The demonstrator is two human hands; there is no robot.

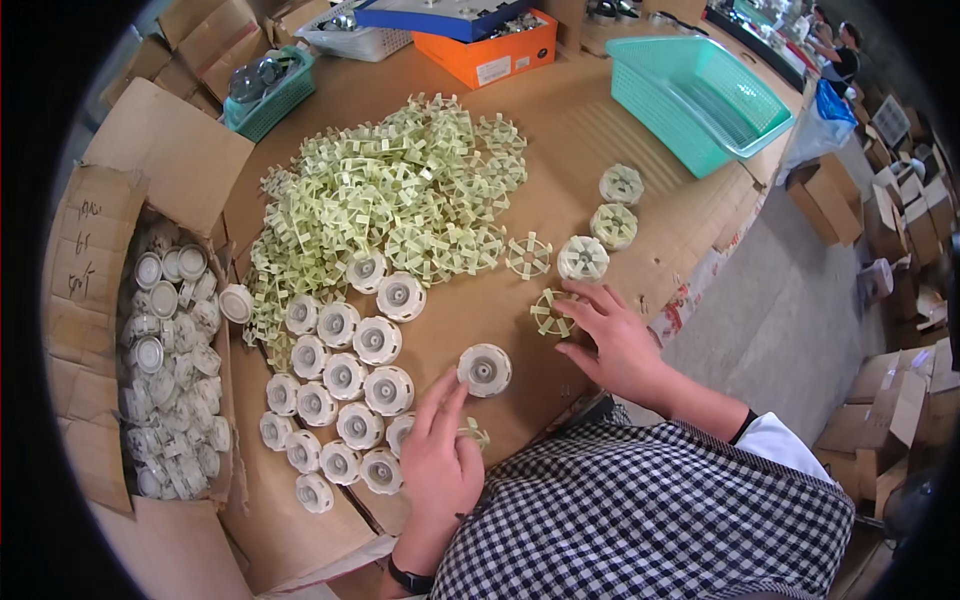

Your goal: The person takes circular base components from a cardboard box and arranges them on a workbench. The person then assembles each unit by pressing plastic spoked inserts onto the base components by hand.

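My left hand (440,465) rests on the cardboard-covered table, fingers stretched out. Its fingertips are at the lower left edge of a single round white plastic part (484,370) with a grey centre. A pale green piece (474,432) shows partly beside that hand. My right hand (625,345) reaches over a pale green plastic ring with tabs (550,314); index finger and thumb are apart, fingertips at the ring's right side. Just beyond lies a white part with a green ring fitted on it (583,259). Another loose green ring (528,256) lies left of it.
A big heap of green rings (390,185) covers the table's far middle. Rows of white round parts (344,376) lie left of my left hand. A cardboard box (95,330) holds more parts. A teal basket (690,105) and an orange box (485,55) stand at the back.
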